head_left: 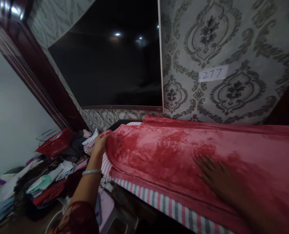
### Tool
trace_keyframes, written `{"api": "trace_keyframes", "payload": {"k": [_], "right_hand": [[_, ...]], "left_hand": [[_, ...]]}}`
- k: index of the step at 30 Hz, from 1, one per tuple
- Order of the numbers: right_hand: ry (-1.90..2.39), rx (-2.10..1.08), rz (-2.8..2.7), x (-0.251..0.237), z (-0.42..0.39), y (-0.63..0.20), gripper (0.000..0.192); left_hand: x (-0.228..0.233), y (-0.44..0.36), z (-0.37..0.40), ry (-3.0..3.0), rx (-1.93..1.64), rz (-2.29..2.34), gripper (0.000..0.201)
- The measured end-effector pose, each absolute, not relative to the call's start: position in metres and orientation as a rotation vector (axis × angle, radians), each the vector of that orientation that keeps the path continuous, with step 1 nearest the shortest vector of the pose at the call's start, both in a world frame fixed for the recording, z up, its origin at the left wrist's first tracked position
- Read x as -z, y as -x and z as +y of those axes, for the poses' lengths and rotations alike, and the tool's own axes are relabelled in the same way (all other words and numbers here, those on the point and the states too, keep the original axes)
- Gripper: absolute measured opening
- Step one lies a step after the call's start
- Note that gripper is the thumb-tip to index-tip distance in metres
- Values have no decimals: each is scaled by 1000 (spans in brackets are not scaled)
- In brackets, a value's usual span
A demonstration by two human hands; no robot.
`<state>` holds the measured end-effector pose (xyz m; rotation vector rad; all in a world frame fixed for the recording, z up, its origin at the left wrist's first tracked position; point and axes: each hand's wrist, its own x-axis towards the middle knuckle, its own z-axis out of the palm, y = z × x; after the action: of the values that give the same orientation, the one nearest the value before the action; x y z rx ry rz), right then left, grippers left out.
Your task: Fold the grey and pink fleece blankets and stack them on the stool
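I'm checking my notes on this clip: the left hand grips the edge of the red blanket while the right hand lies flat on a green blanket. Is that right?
Not quite. In the head view, the right hand lies flat on the same red blanket, not a green one. The left hand does grip that blanket's edge.

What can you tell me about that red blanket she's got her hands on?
The red blanket looks plush and velvety, with a soft sheen and darker brushed patches. It lies folded in layers along a surface by the patterned wall, over a pink, grey and white striped cloth. The left hand grips its rounded end; the right hand rests flat on top, fingers spread.
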<state>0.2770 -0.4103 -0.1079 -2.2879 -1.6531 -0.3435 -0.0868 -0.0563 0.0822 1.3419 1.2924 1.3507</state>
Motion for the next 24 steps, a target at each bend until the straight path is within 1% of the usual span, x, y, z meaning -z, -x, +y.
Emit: {"api": "trace_keyframes", "payload": {"k": [3, 5, 7, 9, 11, 13, 15, 18, 21, 24], "right_hand": [[2270, 350, -1646, 108, -409, -278, 59], [2260, 338, -1634, 106, -408, -278, 58], [2243, 303, -1619, 103, -408, -278, 57], [2229, 241, -1599, 98, -408, -278, 55], [2216, 165, -1563, 93, -409, -277, 53], [2185, 102, -1520, 88, -410, -278, 51], [2121, 49, -1459, 83, -408, -280, 50], [1961, -71, -1291, 69, -396, -287, 54], [1770, -265, -1062, 47, -372, -293, 52], [1639, -572, -785, 27, -342, -296, 47]], "left_hand": [[-101, 20, -90, -1664, -1270, 1086, 19], [-98, -22, -132, -2045, -1239, 925, 14], [-82, -53, -182, -2383, -1047, 694, 8], [-54, -70, -229, -2608, -824, 519, 4], [-23, -73, -264, -2724, -599, 410, 7], [3, -69, -284, -2788, -492, 380, 15], [20, -64, -291, -2815, -503, 397, 23], [33, -61, -290, -2818, -600, 395, 34], [37, -62, -286, -2810, -758, 317, 34], [34, -61, -282, -2727, -998, 253, 33]]}}
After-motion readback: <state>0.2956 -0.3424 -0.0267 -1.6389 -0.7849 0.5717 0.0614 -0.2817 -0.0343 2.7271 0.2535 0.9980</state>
